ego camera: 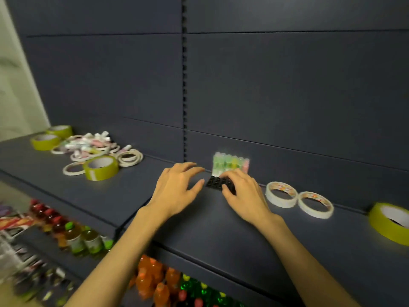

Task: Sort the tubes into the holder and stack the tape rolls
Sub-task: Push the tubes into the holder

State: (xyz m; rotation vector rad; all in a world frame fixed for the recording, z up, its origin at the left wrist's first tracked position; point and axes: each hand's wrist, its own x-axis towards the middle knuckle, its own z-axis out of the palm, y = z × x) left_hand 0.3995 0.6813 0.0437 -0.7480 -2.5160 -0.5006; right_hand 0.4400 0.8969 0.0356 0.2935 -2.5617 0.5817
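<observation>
A black tube holder (214,182) sits on the dark shelf (221,229), with a row of green, yellow and pink tubes (230,163) standing along its back. My right hand (244,193) lies over the holder's right part, fingers curled onto it. Just left of the holder hovers my left hand (177,188), fingers spread and holding nothing. Loose tubes (88,142) lie in a heap at the far left among thin white tape rolls (129,157). Two white tape rolls (281,193) lie flat side by side to the right of the holder.
Yellow-green tape rolls sit at the left (100,167), far left (45,141) and right edge (389,222). Below the shelf edge stand drink bottles (155,282). A dark back panel (287,96) rises behind the shelf.
</observation>
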